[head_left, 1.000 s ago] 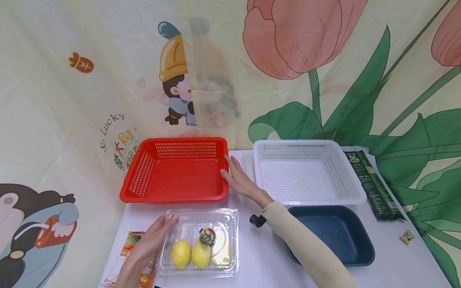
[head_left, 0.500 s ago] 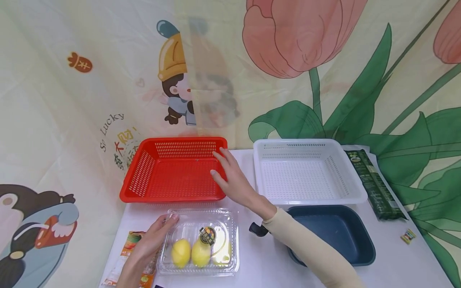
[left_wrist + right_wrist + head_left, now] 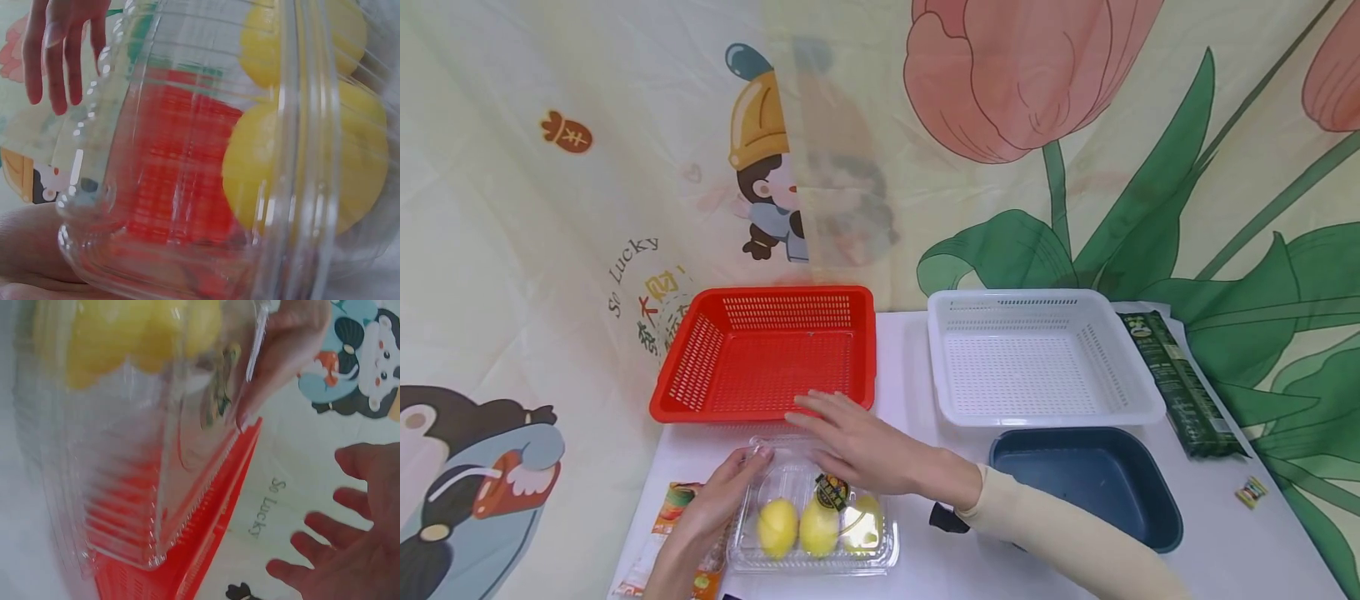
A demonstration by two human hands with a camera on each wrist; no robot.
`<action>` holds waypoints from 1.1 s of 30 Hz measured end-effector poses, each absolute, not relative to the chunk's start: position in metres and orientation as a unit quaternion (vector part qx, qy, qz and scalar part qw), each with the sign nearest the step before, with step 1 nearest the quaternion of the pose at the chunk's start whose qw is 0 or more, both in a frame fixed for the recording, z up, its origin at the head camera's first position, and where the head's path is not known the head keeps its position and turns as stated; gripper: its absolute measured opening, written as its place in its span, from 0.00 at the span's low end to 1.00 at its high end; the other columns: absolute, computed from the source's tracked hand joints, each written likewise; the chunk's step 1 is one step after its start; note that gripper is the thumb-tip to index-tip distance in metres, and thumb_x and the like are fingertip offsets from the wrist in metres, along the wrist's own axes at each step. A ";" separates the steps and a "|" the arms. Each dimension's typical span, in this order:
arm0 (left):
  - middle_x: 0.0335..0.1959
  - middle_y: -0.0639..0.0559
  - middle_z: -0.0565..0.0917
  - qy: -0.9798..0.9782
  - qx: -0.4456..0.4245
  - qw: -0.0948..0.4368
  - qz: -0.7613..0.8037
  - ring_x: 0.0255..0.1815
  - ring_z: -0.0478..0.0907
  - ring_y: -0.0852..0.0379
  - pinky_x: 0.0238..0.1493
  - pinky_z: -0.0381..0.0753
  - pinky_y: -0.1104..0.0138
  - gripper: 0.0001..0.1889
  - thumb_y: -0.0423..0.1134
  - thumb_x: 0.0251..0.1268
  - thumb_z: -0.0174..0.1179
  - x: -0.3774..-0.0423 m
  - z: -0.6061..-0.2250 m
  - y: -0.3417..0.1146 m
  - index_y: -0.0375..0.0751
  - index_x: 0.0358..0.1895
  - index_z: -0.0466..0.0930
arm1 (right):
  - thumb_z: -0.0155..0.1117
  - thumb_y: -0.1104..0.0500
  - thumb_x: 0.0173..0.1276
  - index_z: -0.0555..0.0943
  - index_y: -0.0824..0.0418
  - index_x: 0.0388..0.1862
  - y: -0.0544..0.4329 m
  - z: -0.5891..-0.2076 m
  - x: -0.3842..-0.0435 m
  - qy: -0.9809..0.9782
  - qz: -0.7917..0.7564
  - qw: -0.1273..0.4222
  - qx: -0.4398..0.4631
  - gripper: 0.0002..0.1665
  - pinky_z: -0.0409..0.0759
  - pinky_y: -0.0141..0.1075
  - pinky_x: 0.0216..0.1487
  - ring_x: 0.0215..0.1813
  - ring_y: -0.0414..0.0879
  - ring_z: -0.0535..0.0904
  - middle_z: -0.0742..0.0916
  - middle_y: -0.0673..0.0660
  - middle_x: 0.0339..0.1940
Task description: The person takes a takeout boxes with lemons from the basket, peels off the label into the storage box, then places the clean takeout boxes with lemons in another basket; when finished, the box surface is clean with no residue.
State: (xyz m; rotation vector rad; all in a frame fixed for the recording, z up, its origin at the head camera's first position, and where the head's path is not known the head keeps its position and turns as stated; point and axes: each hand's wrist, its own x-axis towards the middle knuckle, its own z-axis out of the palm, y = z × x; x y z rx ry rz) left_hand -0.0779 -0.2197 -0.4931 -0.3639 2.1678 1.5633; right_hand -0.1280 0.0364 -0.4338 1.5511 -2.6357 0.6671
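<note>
Box [image 3: 812, 568]: clear plastic, closed, lying flat at lower centre, head view; dark label [image 3: 832, 492] on top, three yellow fruits [image 3: 818, 532] inside.

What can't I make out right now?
Head: orange packet, partly behind the left hand, cut by the bottom edge.
Head: whether the black object joins the blue basin; right sleeve hides it.
Head: wrapped candy, print too small.
Right wrist: sticker on clear container, wording blurred.

Makeshift tabletop set behind hung cloth; home or studio, can't tell.
Tulip-and-cartoon printed cloth [image 3: 857, 125] lines far and left sides of white table [image 3: 902, 367]; kitchen-type goods on it: red basket [image 3: 760, 367] far left, white basket [image 3: 1015, 375] far right, navy tub [image 3: 1097, 475] right, clear fruit box [image 3: 790, 487] near left.
</note>
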 end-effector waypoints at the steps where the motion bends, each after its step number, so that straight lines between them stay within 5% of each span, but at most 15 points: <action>1: 0.75 0.28 0.63 0.784 -0.131 0.222 0.565 0.75 0.61 0.27 0.73 0.55 0.30 0.46 0.67 0.72 0.51 -0.078 -0.493 -0.220 0.31 0.76 0.54 | 0.56 0.50 0.79 0.60 0.53 0.81 0.036 -0.436 -0.124 -0.838 0.196 0.000 0.510 0.35 0.59 0.47 0.81 0.82 0.50 0.58 0.66 0.54 0.81; 14: 0.77 0.28 0.60 0.782 -0.143 0.237 0.559 0.77 0.56 0.27 0.72 0.58 0.32 0.47 0.67 0.72 0.50 -0.081 -0.494 -0.219 0.33 0.78 0.51 | 0.61 0.57 0.75 0.63 0.50 0.80 0.036 -0.459 -0.095 -0.829 0.059 -0.040 0.555 0.36 0.62 0.49 0.79 0.80 0.48 0.63 0.70 0.52 0.79; 20: 0.77 0.28 0.59 0.785 -0.144 0.242 0.552 0.78 0.54 0.28 0.73 0.55 0.31 0.46 0.66 0.74 0.50 -0.082 -0.495 -0.220 0.33 0.78 0.50 | 0.68 0.61 0.69 0.65 0.51 0.78 0.038 -0.466 -0.092 -0.827 0.031 -0.012 0.562 0.41 0.64 0.49 0.79 0.78 0.47 0.67 0.73 0.52 0.76; 33: 0.78 0.28 0.57 0.782 -0.140 0.244 0.556 0.80 0.48 0.27 0.74 0.50 0.32 0.46 0.65 0.74 0.50 -0.083 -0.495 -0.220 0.32 0.78 0.49 | 0.63 0.58 0.74 0.71 0.50 0.75 0.038 -0.470 -0.091 -0.828 0.032 0.013 0.560 0.31 0.66 0.48 0.78 0.73 0.44 0.71 0.79 0.50 0.69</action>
